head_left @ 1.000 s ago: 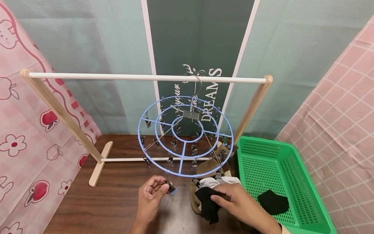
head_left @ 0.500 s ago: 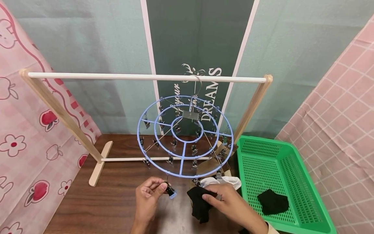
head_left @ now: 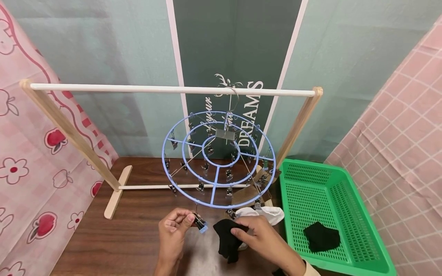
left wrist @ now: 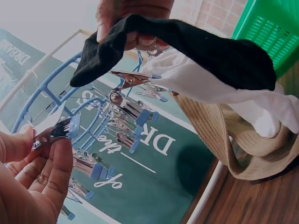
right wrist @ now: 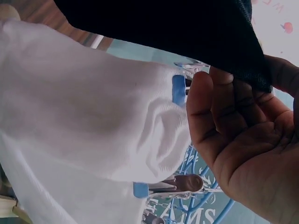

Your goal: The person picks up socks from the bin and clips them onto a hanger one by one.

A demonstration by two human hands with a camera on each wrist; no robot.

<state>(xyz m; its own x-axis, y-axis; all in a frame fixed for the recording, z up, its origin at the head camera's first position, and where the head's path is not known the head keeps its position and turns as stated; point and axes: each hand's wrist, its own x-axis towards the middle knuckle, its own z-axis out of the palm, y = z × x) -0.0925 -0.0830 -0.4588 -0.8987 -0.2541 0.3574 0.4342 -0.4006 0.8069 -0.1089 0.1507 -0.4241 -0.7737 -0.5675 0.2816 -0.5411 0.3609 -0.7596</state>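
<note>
At the near edge of the round blue clip hanger (head_left: 213,195), my left hand (head_left: 170,237) pinches a metal clip (head_left: 200,224) with blue tips between thumb and fingers. To its right, my right hand (head_left: 264,235) pinches a black sock (head_left: 228,239) by its upper end, and the rest hangs down. A small gap separates sock and clip. White socks (right wrist: 88,102) hang from clips behind the black sock. Beyond them, a tan piece with stitched rows (left wrist: 210,135), resembling a hat brim, hangs too. In the left wrist view the held clip's blue tips face the black sock.
The hanger hooks over a white rod (head_left: 138,89) on a wooden-legged rack, with many other clips dangling. A green basket (head_left: 286,214) stands at the right, holding another black item (head_left: 322,237). Patterned cloths enclose the sides of the brown table (head_left: 89,237).
My right hand has brought the black sock leftward, closer to the clip. My left hand has turned the clip so its blue tips point more downward, shifting slightly left.
</note>
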